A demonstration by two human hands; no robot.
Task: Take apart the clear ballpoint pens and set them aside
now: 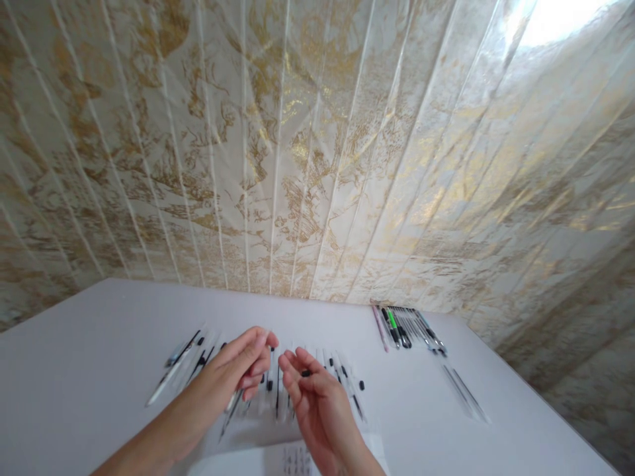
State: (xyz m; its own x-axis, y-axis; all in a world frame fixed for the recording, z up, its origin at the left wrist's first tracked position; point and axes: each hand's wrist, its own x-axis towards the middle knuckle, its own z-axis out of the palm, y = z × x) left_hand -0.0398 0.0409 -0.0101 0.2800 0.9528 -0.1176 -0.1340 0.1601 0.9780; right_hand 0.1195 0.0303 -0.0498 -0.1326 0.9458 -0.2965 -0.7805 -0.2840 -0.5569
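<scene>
So it's a pale table (407, 410) pushed up against a shiny white-and-gold patterned sheet (297, 165), glare at upper right. Pen parts (350, 383) sit mid-table, partly hidden by both hands, with more pens (407, 327) far right. Left hand (248, 363) has curled fingers, can't tell if it's gripping anything; right hand (317, 396) is loosely open. Paper (268, 461) is cut off at the near edge, its writing unreadable.

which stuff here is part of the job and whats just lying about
Likely in the job:
pen pieces around left hand and right hand
small black caps
pens laid in a row

Probably just lying about:
sheet with writing
slim pieces off right
</scene>
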